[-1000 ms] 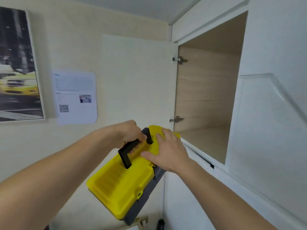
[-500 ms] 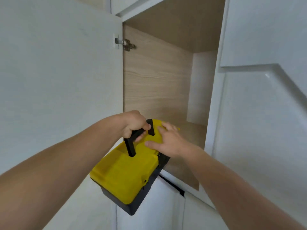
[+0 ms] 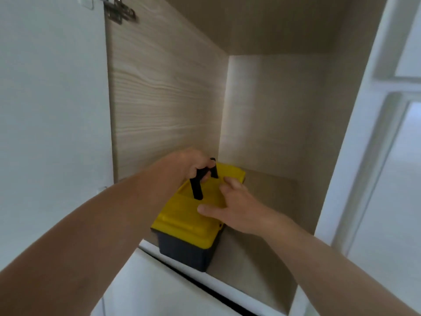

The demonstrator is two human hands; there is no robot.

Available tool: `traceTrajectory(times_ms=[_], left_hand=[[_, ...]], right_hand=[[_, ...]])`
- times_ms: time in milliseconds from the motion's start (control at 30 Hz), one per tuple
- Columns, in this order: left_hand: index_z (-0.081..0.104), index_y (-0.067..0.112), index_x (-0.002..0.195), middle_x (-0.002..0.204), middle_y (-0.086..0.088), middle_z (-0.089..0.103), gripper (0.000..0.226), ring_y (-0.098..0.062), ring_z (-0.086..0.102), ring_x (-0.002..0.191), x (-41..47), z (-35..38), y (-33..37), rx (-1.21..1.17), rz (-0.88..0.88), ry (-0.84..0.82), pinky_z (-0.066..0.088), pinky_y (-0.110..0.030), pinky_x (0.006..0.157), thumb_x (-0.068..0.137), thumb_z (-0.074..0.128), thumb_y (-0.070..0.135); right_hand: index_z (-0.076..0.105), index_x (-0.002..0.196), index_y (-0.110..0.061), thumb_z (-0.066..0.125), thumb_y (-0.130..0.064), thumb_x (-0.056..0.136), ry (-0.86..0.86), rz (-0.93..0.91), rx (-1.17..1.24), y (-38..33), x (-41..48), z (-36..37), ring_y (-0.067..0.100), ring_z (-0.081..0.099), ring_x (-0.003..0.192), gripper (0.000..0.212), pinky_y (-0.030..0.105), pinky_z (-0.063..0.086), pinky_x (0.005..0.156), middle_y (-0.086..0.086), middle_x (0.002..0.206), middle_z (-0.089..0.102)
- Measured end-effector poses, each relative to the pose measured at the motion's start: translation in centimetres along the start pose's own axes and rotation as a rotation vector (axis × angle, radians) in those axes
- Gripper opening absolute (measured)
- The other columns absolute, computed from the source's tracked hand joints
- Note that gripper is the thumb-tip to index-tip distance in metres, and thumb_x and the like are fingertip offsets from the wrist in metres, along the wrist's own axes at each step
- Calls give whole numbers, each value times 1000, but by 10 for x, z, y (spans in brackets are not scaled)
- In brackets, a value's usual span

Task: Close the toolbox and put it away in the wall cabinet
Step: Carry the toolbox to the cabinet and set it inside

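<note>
The toolbox [image 3: 182, 226], yellow lid shut over a dark grey body, sits on the floor of the open wall cabinet [image 3: 257, 245], against its left wooden side. Its near end reaches the front edge of the shelf. My left hand [image 3: 196, 165] is closed around the black carry handle [image 3: 197, 185], which stands upright. My right hand [image 3: 234, 204] lies flat on the lid's right side, fingers spread, thumb pointing left.
The cabinet's white door [image 3: 52, 106] stands open on the left, hinge [image 3: 118, 11] at the top. A white frame [image 3: 346, 156] bounds the opening on the right. The cabinet floor to the right of the toolbox is bare wood. White cabinet fronts [image 3: 164, 290] lie below.
The toolbox has gone from hanging tilted in front of the opening to resting level inside the cabinet. Both hands moved forward with it, and my view swung further into the cabinet.
</note>
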State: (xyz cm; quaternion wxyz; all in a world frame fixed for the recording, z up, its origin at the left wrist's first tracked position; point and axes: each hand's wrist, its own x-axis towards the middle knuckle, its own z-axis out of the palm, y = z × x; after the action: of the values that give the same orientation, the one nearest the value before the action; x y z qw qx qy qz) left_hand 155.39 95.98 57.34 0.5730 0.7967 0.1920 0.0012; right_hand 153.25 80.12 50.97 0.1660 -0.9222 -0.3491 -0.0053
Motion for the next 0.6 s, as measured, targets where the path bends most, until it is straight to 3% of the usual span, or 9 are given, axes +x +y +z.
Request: traceTrajectory(times_ms=[100,200,267,333,467,533,600], left_hand=[[59,-5,74,58,-16,58,27,-21,55,38,26,-5,-9,106,130,31,48,-30,49,97,55,10],[70,-10,90,79,-20,68,19,-29,64,71,40,-13,-20,246,271,130,54,-41,75,89,67,9],[72,-1,100,98,-16,70,19,-28,65,93,35,-19,-29,481,349,216,52,-38,83,86,70,12],[73,6,100,107,-13,71,16,-27,64,104,23,-27,-46,569,427,221,49,-32,86,86,68,7],[73,30,107,125,11,64,24,-8,57,117,-31,-50,-94,474,590,-71,43,-32,105,87,66,19],[61,50,118,138,27,47,43,-4,48,128,-57,-59,-115,560,648,-225,39,-32,108,79,67,32],[45,52,134,147,34,32,65,-4,43,132,-69,-63,-127,721,711,-217,40,-34,108,76,69,36]], right_hand=[[14,150,-20,41,-90,60,-65,-7,26,-1,-7,10,20,4,144,117,42,19,114,-5,160,-1],[11,150,-19,39,-90,60,-70,-34,-6,-3,-10,22,19,3,143,118,41,18,114,-5,160,-2],[13,150,-18,40,-86,66,-39,-40,-6,-5,-10,25,18,3,142,111,39,17,113,-5,159,-1],[19,148,-18,44,-78,75,-3,-67,-17,-9,-13,27,19,5,141,98,38,19,111,-4,159,0],[29,142,-17,47,-56,88,118,-147,-100,-27,-20,30,25,13,141,69,46,32,107,1,158,7],[32,141,-17,48,-47,93,166,-171,-80,-35,-23,37,26,19,140,59,44,36,104,1,157,10],[32,141,-16,48,-40,95,218,-204,-70,-38,-25,44,23,21,139,55,38,35,105,2,156,14]])
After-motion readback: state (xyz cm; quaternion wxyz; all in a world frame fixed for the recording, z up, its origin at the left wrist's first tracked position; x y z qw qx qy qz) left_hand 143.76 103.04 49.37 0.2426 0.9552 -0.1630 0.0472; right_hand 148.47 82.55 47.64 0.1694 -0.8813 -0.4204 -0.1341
